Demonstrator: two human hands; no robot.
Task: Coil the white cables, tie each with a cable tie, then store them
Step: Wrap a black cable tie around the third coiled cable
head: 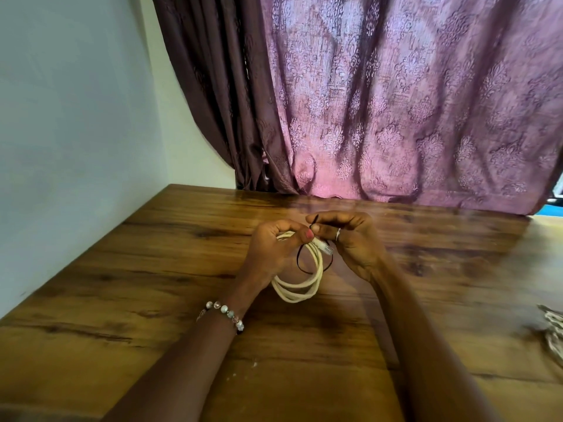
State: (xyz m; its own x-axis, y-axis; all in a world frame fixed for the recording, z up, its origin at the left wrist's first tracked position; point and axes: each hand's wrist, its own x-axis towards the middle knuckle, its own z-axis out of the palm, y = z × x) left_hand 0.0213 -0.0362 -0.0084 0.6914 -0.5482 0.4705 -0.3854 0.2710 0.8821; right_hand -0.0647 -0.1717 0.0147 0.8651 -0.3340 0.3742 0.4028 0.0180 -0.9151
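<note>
The left hand grips the top of a coiled white cable, fingers curled round the strands; the loops hang below that grip, just above the wooden table. Beside it, the right hand pinches a thin black cable tie between thumb and forefinger; the tie loops down beside the coil. A beaded bracelet sits on the left wrist. Well right of both grips, more pale cables lie at the table's edge. Beyond hangs a purple patterned curtain, with a white wall left.
</note>
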